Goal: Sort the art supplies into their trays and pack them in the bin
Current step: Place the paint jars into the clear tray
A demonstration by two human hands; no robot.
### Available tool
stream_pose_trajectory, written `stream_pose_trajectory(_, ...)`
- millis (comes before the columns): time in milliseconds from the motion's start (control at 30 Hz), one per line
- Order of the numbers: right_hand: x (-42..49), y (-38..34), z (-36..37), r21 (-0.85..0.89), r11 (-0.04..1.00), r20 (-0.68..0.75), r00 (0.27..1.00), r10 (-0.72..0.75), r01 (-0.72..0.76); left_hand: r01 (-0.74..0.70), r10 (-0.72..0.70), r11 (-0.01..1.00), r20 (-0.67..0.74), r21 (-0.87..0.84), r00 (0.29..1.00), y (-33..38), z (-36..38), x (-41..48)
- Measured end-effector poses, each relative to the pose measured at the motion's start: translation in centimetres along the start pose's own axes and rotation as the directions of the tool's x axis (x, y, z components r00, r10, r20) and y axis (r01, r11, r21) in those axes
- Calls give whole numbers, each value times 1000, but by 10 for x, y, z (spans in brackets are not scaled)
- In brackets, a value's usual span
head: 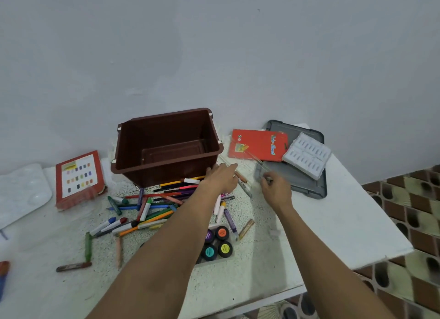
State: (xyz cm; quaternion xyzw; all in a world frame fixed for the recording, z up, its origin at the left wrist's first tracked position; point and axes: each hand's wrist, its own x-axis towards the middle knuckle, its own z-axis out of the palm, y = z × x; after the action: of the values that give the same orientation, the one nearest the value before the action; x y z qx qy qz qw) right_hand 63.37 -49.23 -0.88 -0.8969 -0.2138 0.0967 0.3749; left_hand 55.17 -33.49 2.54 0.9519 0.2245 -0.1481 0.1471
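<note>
The left hand (221, 178) reached with straight fingers beside the bin (166, 149), the right hand (276, 189) pinched a small dark thing (269, 180) by the lid (297, 178), and pens (152, 206) lay heaped before the bin.

Glossy brown plastic bin (166, 149), speckled matt table (262, 259)

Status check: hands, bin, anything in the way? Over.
Left hand open beside bin; right hand curled by grey lid, grasp unclear. Bin empty, pens heaped loose before it. Bin mouth unobstructed.
</note>
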Motion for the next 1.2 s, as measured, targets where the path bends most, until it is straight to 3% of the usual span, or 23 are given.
stream_pose_trajectory(167,4,3,-2,56,993,36,994,104,-106,-5,5,1000,0,-27,1000,8,-2,6)
stream_pose_trajectory(300,1,7,-5,246,943,24,974,225,-223,25,-24,953,5,-301,1000,6,2,6)
stream_pose_trajectory(367,-4,8,-10,300,926,-6,971,239,-227,46,-71,838,-25,-544,997,5,2,3)
stream_pose_trajectory(467,-18,13,-21,315,930,-67,972,223,-192,88,-194,580,-32,-810,981,1,0,2)
stream_pose_trajectory(533,-28,17,-31,290,944,-112,974,198,-158,86,-243,431,-24,-898,970,-3,1,3)
stream_pose_trajectory(633,-42,23,-46,232,965,-155,974,163,-124,52,-231,343,-31,-938,972,-2,4,-4)
stream_pose_trajectory(867,-57,27,-73,189,979,-165,981,106,-74,-58,-242,316,-139,-947,960,12,16,-36)
stream_pose_trajectory(1100,-67,20,-72,168,983,-127,987,102,-80,-31,-220,426,-137,-904,966,-18,24,-73)
stream_pose_trajectory(1200,-74,13,-56,175,980,-58,992,111,-99,25,-291,526,-152,-850,944,-40,27,-100)
